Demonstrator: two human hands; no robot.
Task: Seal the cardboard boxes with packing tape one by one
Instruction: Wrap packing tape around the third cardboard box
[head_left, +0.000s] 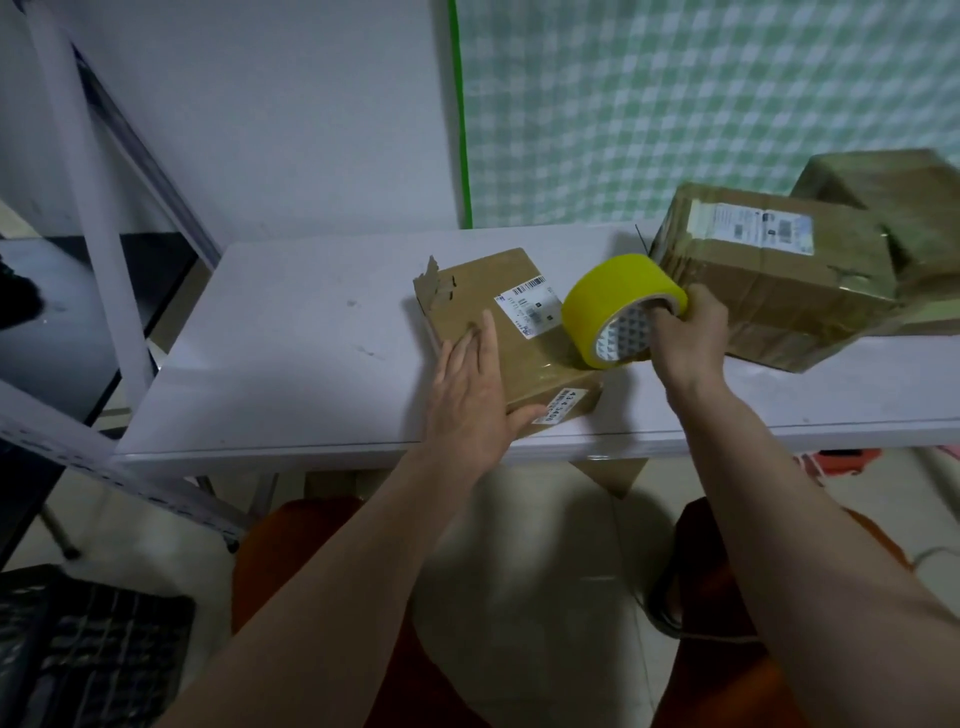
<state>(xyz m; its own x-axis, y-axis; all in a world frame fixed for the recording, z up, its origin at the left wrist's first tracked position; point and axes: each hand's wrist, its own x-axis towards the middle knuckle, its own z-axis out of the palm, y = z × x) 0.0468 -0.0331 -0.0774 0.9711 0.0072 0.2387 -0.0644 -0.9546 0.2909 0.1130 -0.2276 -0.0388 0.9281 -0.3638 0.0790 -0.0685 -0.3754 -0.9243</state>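
left hand (475, 395) presses flat, fingers straight, on the light, stiff flat box (506, 332); right hand (685, 332) fingers hook the tape roll (621, 312) core, the best hold.

Room: plain white wall (291, 119) at 11 o'clock; green-and-white checked curtain (675, 104) at 1 o'clock. White tabletop (291, 353) at centre. Pale metal shelving frame (88, 208) at 9 o'clock. Light tiled floor (545, 597) at 6 o'clock. Black slatted crate (98, 654) at 7 o'clock.
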